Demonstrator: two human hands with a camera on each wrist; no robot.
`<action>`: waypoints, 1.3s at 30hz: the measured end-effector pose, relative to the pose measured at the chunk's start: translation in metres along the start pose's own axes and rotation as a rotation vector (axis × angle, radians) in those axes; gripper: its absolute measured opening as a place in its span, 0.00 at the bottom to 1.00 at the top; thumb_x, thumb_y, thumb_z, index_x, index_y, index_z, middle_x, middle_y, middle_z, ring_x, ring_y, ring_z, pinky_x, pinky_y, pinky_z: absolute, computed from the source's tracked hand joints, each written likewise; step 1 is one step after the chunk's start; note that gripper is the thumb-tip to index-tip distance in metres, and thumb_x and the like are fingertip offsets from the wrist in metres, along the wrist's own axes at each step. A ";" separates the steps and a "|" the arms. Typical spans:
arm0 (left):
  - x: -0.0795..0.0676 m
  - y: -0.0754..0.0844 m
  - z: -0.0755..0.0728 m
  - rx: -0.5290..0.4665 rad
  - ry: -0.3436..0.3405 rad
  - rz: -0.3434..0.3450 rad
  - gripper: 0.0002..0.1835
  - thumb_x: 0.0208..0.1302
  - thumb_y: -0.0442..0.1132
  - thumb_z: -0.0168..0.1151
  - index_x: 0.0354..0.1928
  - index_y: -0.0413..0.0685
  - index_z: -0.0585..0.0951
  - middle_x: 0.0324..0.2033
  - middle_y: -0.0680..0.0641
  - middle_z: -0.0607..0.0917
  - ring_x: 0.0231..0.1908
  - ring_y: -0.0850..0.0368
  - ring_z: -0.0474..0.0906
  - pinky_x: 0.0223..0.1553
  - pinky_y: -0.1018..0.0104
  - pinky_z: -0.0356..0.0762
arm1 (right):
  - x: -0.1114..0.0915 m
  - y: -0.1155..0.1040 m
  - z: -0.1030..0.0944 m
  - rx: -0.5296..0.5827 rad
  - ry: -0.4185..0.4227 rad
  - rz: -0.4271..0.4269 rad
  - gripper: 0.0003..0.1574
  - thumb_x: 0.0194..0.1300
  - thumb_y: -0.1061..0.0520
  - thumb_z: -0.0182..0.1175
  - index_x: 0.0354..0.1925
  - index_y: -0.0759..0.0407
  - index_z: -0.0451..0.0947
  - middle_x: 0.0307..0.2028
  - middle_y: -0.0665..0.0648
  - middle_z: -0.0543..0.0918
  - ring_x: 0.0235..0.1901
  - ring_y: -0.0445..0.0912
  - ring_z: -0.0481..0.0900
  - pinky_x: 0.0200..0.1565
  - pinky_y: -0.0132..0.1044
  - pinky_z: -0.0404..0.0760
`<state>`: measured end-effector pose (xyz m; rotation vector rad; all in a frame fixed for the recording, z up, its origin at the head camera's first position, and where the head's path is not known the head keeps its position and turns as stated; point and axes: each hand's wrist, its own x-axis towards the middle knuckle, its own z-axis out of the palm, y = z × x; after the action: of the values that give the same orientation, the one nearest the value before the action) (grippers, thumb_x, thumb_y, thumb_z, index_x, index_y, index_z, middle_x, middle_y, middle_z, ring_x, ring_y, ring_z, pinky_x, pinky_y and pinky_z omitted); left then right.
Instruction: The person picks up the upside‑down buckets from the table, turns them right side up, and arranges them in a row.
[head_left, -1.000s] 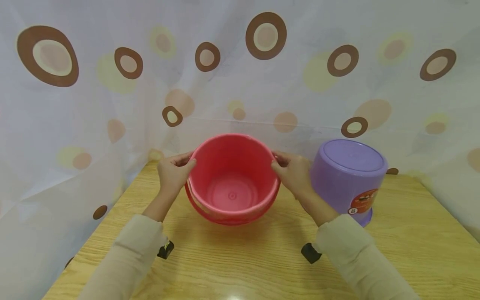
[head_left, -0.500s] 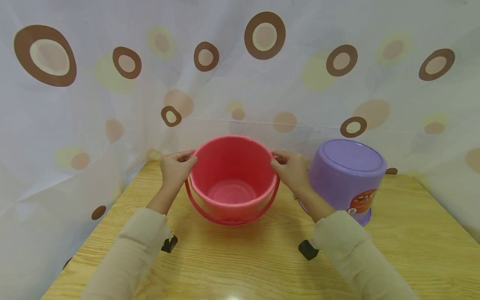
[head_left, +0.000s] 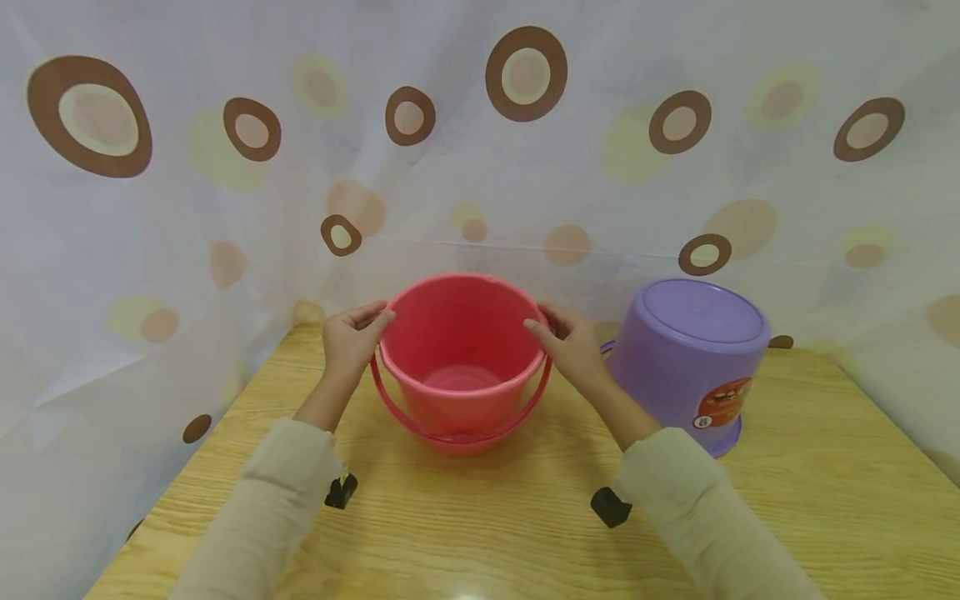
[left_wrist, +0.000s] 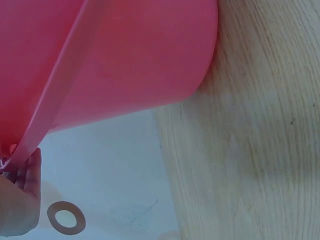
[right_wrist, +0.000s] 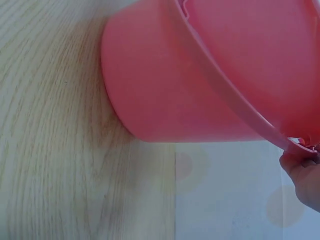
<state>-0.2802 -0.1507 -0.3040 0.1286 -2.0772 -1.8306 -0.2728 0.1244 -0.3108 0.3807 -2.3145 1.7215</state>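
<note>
A red plastic bucket point(head_left: 459, 410) stands mouth up on the wooden table, leaning slightly towards me. Its bail handle point(head_left: 389, 407) hangs down across the front. My left hand point(head_left: 348, 346) pinches the left side of the rim, thumb on the inside and fingers outside. On the opposite side my right hand point(head_left: 576, 350) grips the rim in the same way. Both wrist views show the bucket wall large and close, with only part of each hand in sight at the rim. The bucket's base is down at the table in the right wrist view.
To the right a purple bucket point(head_left: 667, 375) sits upside down with an orange label point(head_left: 723, 404), close to my right forearm. The wooden table point(head_left: 465, 533) ends at the back and left against a white curtain point(head_left: 450, 183) patterned with circles.
The red bucket has tipped back from facing me to more upright, so its outer front wall shows and the handle hangs apart from the rim. Both hands have kept hold; the right shifted slightly left.
</note>
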 end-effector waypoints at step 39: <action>-0.007 -0.035 -0.014 0.084 -0.225 0.121 0.26 0.67 0.42 0.52 0.65 0.44 0.67 0.53 0.37 0.77 0.38 0.69 0.71 0.36 0.84 0.70 | -0.008 0.023 -0.004 -0.112 -0.200 -0.168 0.70 0.50 0.27 0.60 0.70 0.70 0.43 0.71 0.68 0.49 0.71 0.58 0.45 0.70 0.52 0.50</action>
<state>-0.2749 -0.1664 -0.3380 -0.1865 -2.2591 -1.7550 -0.2733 0.1349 -0.3325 0.7327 -2.4218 1.5297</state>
